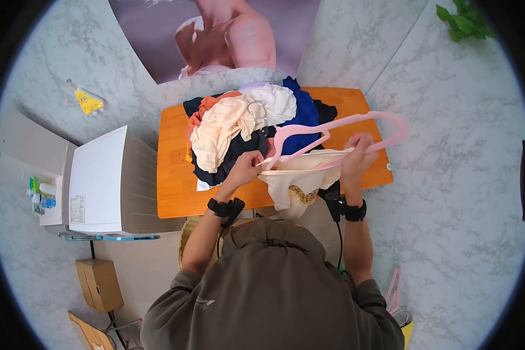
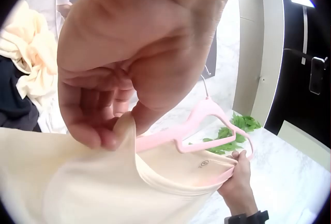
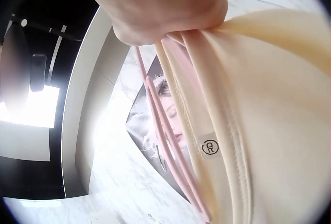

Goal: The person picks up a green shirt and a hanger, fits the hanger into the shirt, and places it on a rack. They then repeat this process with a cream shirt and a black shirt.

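Note:
A cream-coloured top (image 1: 279, 185) with a gold-brown print hangs in front of me, stretched between both hands. My left hand (image 1: 244, 170) pinches the edge of its neckline between thumb and fingers. On the other side, my right hand (image 1: 357, 160) grips the garment together with the end of a pink hanger (image 2: 208, 106). The hanger's lower parts lie inside the neck opening, while its frame and metal hook stick out. A small round logo (image 3: 210, 147) shows inside the collar in the right wrist view. My right fingertips are hidden there.
A heap of clothes (image 1: 224, 131) in cream, white, black, orange and blue lies on the orange wooden table (image 1: 170, 192). A white cabinet (image 1: 99, 175) stands left, with a cardboard box (image 1: 99, 286) below it. Another pink hanger (image 1: 394, 290) is low at the right.

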Demonstrator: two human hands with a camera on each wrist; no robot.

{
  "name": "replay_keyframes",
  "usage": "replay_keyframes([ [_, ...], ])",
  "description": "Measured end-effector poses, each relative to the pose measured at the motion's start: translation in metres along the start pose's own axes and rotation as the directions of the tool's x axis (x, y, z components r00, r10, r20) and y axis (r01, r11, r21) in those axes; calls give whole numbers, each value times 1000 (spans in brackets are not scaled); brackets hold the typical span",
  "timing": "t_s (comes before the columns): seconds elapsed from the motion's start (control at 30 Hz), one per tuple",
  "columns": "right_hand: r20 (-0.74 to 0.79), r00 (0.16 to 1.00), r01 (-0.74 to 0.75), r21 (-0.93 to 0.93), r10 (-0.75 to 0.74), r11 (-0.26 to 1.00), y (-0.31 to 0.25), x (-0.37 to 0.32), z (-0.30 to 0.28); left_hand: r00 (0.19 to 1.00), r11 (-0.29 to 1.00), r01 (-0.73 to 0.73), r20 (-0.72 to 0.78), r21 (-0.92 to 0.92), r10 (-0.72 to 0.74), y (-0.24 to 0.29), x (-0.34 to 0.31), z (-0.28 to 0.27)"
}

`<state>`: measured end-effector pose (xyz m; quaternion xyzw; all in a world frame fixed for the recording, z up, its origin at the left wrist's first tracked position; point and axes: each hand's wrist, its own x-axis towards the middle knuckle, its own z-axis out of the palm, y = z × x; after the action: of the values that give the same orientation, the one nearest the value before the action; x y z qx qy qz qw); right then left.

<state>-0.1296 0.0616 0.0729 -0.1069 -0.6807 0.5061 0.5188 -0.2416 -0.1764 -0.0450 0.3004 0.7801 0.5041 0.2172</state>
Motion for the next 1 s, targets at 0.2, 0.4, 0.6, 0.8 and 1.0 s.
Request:
replay_keyframes([
  [0.2,62,981,190,-47,-187,981,-17,-11,4,960,954,266,125,-140,-250,15,-6,7],
  [0.4,163,962,234,-61,-221,970,-27,-21,4,997,891,80,-27,446,-76,1,1,17],
  [0.6,115,943,318,-41,-311,947,-13,-25,5,970,946,172,212,-273,-115,50,-7,1],
  [0.8,121,989,38,364,-88,931,9,-32,1,986,824,142,7,-548,-165,61,-3,-4],
  [1.0,166,965,151,292,-206,944,9,-41,2,989,586,98,13,-804,-148,78,-10,-7],
])
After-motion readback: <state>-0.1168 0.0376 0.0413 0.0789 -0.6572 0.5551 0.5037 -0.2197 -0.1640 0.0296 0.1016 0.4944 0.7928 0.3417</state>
